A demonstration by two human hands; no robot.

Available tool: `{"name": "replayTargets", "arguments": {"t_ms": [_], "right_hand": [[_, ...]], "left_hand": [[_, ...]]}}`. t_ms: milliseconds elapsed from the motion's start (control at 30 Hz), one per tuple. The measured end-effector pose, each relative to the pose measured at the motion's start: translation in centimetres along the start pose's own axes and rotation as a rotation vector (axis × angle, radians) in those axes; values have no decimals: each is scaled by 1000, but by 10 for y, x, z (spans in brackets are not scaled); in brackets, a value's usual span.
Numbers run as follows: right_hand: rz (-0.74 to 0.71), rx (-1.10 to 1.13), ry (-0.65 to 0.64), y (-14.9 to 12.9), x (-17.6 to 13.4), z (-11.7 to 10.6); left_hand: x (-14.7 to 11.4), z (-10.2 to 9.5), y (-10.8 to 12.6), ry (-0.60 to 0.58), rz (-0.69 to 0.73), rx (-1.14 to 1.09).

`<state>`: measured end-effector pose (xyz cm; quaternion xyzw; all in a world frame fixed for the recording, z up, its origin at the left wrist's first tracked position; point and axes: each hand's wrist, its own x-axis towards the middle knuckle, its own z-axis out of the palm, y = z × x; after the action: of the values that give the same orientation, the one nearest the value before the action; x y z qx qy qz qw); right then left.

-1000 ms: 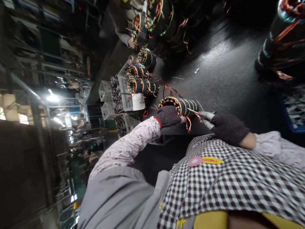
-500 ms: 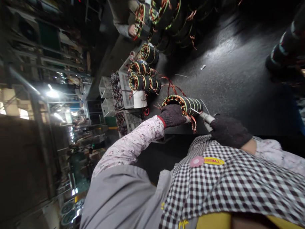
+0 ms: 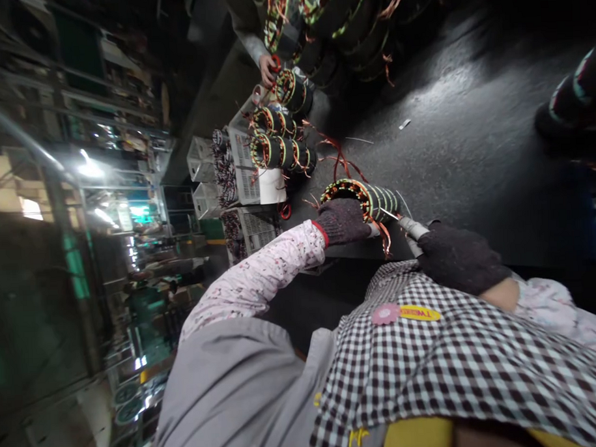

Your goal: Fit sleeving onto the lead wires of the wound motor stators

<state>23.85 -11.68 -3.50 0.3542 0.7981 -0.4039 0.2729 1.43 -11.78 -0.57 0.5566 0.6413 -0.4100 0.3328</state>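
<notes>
A motor stator (image 3: 386, 203) lies on its side on the dark table, its open winding end turned left. Orange-red lead wires (image 3: 342, 158) run out behind it, and a copper bunch hangs at its near side. My left hand (image 3: 344, 223), in a dark knit glove, is closed on the winding end, fingers partly inside the rim and hidden. My right hand (image 3: 455, 254), in a dark glove with grey-wrapped fingertips, pinches a thin metal needle-like tool (image 3: 389, 212). Its tip touches or lies just over the stator's side; which one I cannot tell. A pale cord curves beside it.
Smaller stators (image 3: 282, 151) stand at the left by grey plastic crates (image 3: 247, 163) and a white roll (image 3: 272, 186). Large stators (image 3: 340, 26) are stacked at the far side. A co-worker's hand (image 3: 267, 69) is near a red ring. More dark cylinders (image 3: 567, 97) lie at right.
The view has shifted slightly. The co-worker's hand has come down from a large stator toward a smaller one, beside a red ring. Both my hands keep nearly the same position at the stator.
</notes>
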Motion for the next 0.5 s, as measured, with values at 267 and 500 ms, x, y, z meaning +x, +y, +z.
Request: {"name": "replayTargets", "arguments": {"t_ms": [267, 500], "right_hand": [[-273, -69, 180, 34, 39, 14], [-261, 885, 170, 3, 49, 35]], "left_hand": [[9, 10, -3, 52, 12, 36], [-1, -1, 5, 37, -54, 91]]}}
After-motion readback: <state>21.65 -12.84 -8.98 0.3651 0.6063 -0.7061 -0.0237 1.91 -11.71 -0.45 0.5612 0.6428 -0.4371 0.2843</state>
